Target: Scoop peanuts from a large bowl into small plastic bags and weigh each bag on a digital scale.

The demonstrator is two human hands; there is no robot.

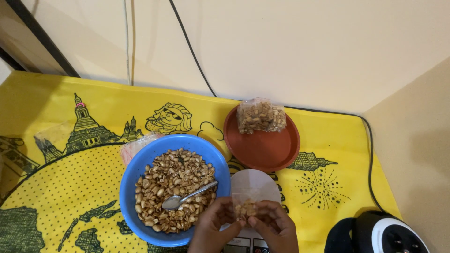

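fingers: left hand (213, 225) and right hand (276, 225) both pinch a small clear bag (247, 202) of peanuts, one on each side
bag: upright, over a white scale (255, 180), just right of blue bowl
blue bowl (140, 164): full of peanuts (171, 180), spoon (187, 197) lying in them
red plate (267, 150): behind, holds a filled bag (261, 116)
cloth (61, 187): yellow, printed

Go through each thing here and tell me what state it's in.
Blue plastic bowl: full of peanuts.
Metal spoon: lying in the peanuts.
Small clear plastic bag: partly filled, held by both hands.
Left hand: gripping the bag.
Right hand: gripping the bag.
Brown round plate: carrying one packed peanut bag.
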